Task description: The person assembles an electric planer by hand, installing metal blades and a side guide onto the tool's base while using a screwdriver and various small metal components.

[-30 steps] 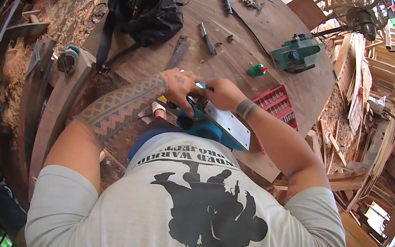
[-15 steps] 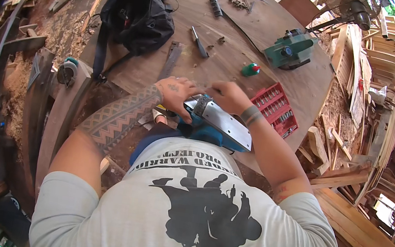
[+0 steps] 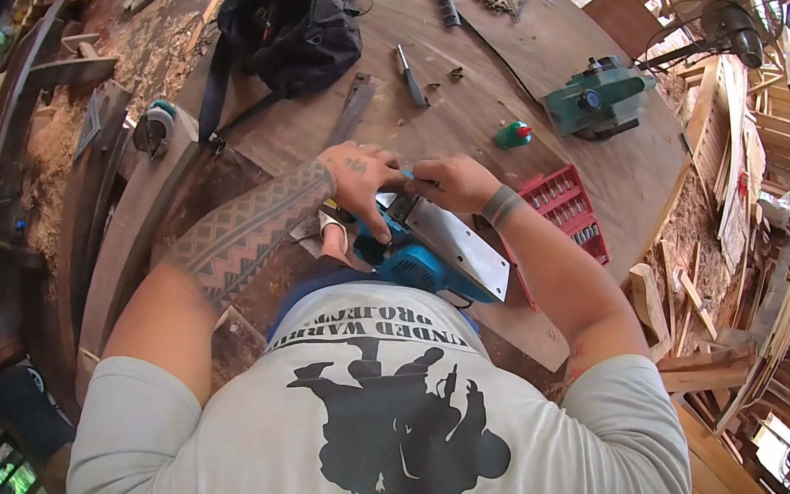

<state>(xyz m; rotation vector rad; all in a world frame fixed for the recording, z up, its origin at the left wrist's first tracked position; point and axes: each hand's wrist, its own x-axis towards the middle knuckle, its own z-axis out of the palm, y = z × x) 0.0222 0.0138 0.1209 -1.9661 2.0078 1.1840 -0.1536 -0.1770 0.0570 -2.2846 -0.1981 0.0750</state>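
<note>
A blue electric hand planer (image 3: 460, 248) lies upside down close against my body, its shiny metal sole facing up. My left hand (image 3: 359, 179) grips its far left end, thumb down along the side and fingertips curled over toward the cutter area. Meeting those fingertips is my right hand (image 3: 461, 184), bent at the knuckles with its fingers pinched together over the planer's far end. Whatever sits between the right fingers is too small and covered to make out. Just right of the planer, an open red case (image 3: 562, 208) holds several metal bits.
On the wooden tabletop (image 3: 482, 98) are a black bag (image 3: 288, 35), a screwdriver-like tool (image 3: 411, 77), a green bottle with a red cap (image 3: 514, 135) and a green power tool (image 3: 598, 99). A fan (image 3: 742, 38) stands far right. Curved timbers (image 3: 151, 223) flank my left.
My right fingers have moved in against my left fingertips, over the end of the planer. The whole scene has shifted slightly to the right in view.
</note>
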